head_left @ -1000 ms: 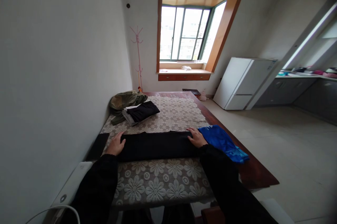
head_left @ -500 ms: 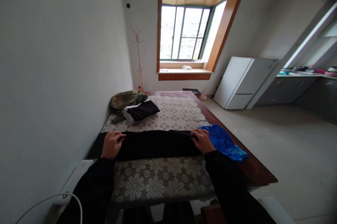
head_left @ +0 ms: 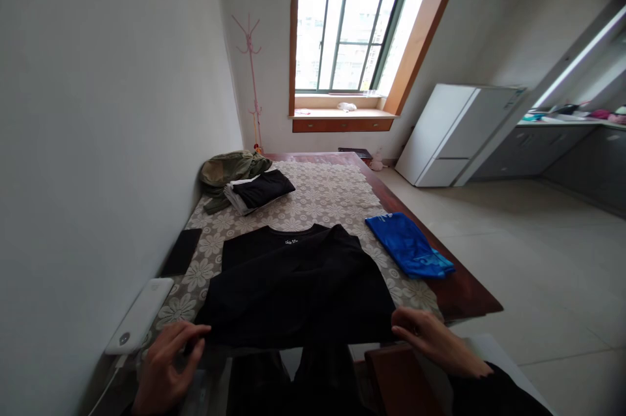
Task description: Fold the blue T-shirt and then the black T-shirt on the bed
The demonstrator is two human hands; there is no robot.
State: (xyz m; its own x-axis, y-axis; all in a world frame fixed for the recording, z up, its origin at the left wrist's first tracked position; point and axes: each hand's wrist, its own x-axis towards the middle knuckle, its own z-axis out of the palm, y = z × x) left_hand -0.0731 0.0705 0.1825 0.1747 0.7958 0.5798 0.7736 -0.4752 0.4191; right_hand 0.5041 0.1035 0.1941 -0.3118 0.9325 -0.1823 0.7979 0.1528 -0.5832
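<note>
A black shirt (head_left: pixel 293 285) lies spread flat on the table (head_left: pixel 469 292), collar at the far side, its hem reaching the near edge. My left hand (head_left: pixel 169 364) pinches the shirt's near left corner. My right hand (head_left: pixel 430 344) grips the near right corner. Both hands are at the table's front edge, pulled back toward me.
A folded blue garment (head_left: pixel 408 250) lies right of the shirt. A stack of folded clothes (head_left: pixel 257 191) and an olive garment (head_left: pixel 227 168) sit at the far left. A black phone (head_left: pixel 182 251) and a white power bank (head_left: pixel 141 315) lie along the wall. A white fridge (head_left: pixel 454 132) stands beyond.
The shirt was a narrow folded band held at both ends; my hands have drawn its near edge back to the table's front, opening it flat. The camera view tipped downward.
</note>
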